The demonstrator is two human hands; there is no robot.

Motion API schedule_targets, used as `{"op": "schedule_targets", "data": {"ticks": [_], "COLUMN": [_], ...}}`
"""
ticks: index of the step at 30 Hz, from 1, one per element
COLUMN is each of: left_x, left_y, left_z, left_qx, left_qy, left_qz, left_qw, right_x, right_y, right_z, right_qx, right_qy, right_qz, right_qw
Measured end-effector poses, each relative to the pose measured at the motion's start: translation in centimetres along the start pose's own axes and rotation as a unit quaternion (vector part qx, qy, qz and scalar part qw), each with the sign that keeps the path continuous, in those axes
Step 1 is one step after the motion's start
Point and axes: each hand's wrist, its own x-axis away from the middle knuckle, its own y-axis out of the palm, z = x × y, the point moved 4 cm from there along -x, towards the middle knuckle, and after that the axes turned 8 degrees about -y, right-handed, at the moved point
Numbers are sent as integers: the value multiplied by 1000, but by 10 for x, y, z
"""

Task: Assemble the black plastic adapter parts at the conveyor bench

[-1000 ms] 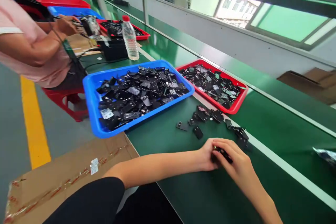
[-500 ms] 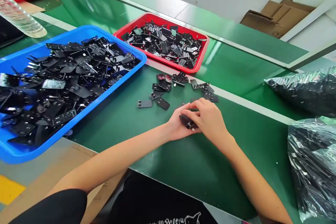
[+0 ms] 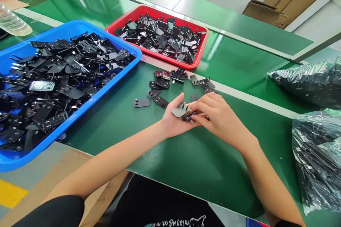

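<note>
My left hand (image 3: pixel 170 120) is cupped palm up, thumb raised, and carries a few small black plug plates. The top plate (image 3: pixel 180 111) lies tilted across the palm, its metal prongs standing up. My right hand (image 3: pixel 217 118) is closed over the right end of these pieces, its fingers pinching a dark plate (image 3: pixel 189 116) under the prongs; its fingertips are partly hidden. Just beyond the hands, several loose plug plates lie on the green table, among them a flat one (image 3: pixel 141 103) with its prongs up and a darker one (image 3: pixel 160 101).
A blue tray (image 3: pixel 106 94) heaped with black plug plates stands at the left. Behind is a red tray (image 3: pixel 204 48) of similar pieces. Filled clear plastic bags (image 3: pixel 317 159) lie along the right side. A clear bottle (image 3: pixel 13 21) is at the far left.
The plates in my left palm have turned, so a flat plate with prongs now shows on top. My left thumb has lifted away, and my right hand has shifted slightly right. The view has moved a little.
</note>
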Motion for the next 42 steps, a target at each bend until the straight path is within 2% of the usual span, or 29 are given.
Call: {"op": "schedule_targets", "data": {"ticks": [4, 6, 10, 13, 15, 17, 20, 23, 26, 30, 34, 35, 36, 37, 40, 42], "left_x": [-1, -2, -7, -10, -10, -9, -5, -2, 1, 3, 4, 4, 5, 6, 11, 14], "left_y": [2, 1, -6, -15, -21, -22, -14, -4, 2, 3, 0, 0, 0, 0, 5, 9], "left_z": [-4, -5, -2, 1, 2, 4, 10, 14, 19, 24, 27, 28, 29, 29, 29, 29], "left_qx": [-15, -31, -89, -139, -177, -243, -388, -483, -517, -522, -512, -511, -512, -513, -523, -525], "left_qy": [-9, -9, 1, 17, 26, 53, 129, 173, 190, 205, 229, 236, 245, 256, 294, 320], "left_qz": [-19, -9, 36, 96, 140, 174, 190, 187, 184, 180, 179, 180, 181, 182, 173, 169], "left_qw": [1000, 999, 995, 986, 974, 953, 893, 838, 814, 808, 808, 806, 803, 799, 781, 771], "right_x": [1, 3, 10, 15, 18, 18, 17, 15, 14, 14, 13, 12, 11, 10, 8, 8], "right_y": [0, -7, -28, -37, -36, -30, -13, 3, 9, 7, 10, 14, 17, 21, 32, 37], "right_z": [6, 10, 19, 28, 36, 44, 55, 60, 59, 56, 53, 53, 51, 50, 39, 29], "right_qx": [-17, -39, -68, -157, -270, -388, -508, -574, -604, -626, -686, -695, -693, -676, -549, -472], "right_qy": [-8, -5, 31, 85, 127, 163, 212, 244, 256, 260, 267, 273, 279, 285, 268, 225], "right_qz": [-11, 9, 80, 125, 175, 235, 298, 311, 300, 281, 246, 223, 192, 153, 0, -82], "right_qw": [1000, 999, 994, 976, 938, 876, 780, 717, 692, 679, 630, 626, 636, 662, 792, 849]}}
